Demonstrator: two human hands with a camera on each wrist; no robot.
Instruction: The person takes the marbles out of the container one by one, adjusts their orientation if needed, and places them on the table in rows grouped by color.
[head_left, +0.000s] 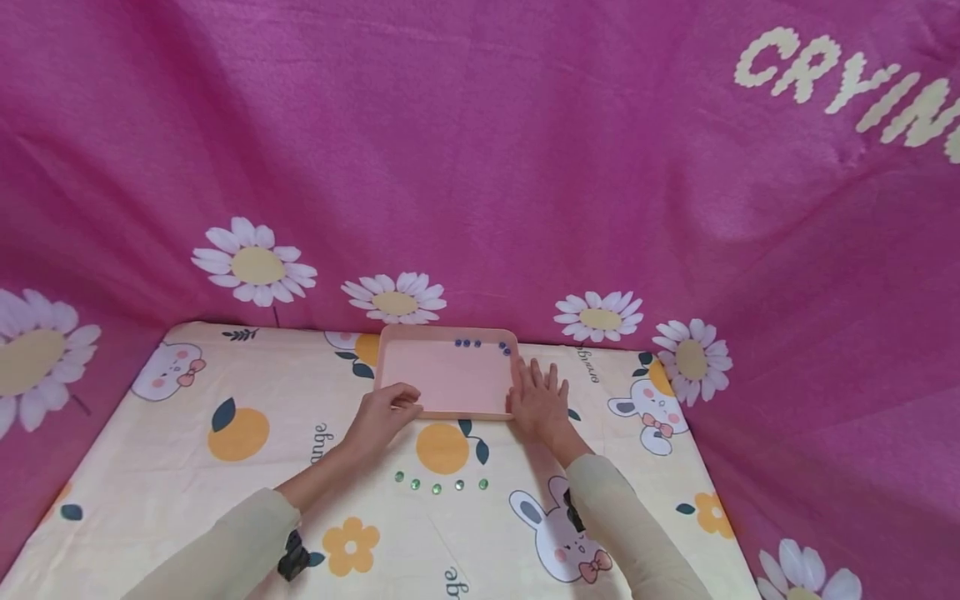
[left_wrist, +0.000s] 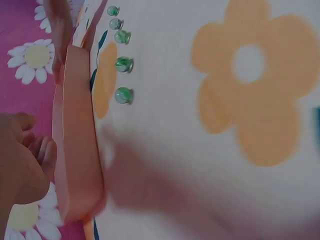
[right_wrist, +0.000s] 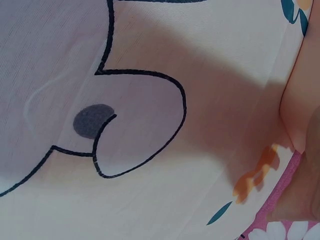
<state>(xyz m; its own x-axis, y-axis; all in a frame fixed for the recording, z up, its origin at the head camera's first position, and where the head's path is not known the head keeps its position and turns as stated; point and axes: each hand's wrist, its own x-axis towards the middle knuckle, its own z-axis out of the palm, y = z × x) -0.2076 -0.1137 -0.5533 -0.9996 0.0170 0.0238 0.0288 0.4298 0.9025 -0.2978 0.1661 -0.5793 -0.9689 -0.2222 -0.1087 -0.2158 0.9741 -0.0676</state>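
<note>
Sleeved arms reach forward: left hand [head_left: 384, 411] grips the pink tray [head_left: 450, 379] rim, fingers curled; right hand [head_left: 537, 400] lies flat, fingers straight. Keep it level so blue beads [head_left: 467, 342] stay put.

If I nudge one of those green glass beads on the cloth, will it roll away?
Probably not far. The green beads look domed and glossy, like flat-backed glass gems, so one would likely slide rather than roll. The soft cloth should slow it. Smooth glass may slip between fingers.
</note>
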